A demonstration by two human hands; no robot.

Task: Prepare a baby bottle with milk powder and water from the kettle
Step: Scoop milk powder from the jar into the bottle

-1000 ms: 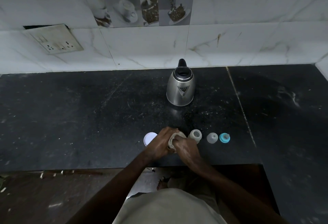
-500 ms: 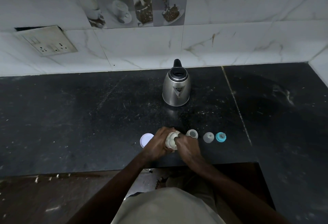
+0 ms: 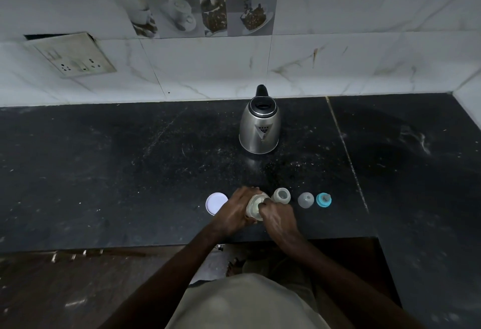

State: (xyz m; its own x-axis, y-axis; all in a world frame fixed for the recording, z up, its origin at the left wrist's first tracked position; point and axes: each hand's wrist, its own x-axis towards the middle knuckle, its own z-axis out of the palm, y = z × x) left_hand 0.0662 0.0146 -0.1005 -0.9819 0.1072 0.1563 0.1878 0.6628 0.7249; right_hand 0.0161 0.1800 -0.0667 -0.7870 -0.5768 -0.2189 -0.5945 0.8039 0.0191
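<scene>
An open milk powder jar stands near the counter's front edge, with pale powder showing inside. My left hand grips its side. My right hand has its fingertips at the jar's mouth; what they pinch is hidden. The jar's white lid lies flat just to the left. An open baby bottle stands right beside the jar. Further right sit its clear cap and blue teat ring. A steel kettle with a black lid stands behind, towards the wall.
The black stone counter runs wide to the left and right, with a cut-out edge below my arms. A white tiled wall with a socket plate rises at the back.
The jar was tilted towards me and is now upright. My right hand's fingertips have come to its mouth. The camera view has shifted slightly.
</scene>
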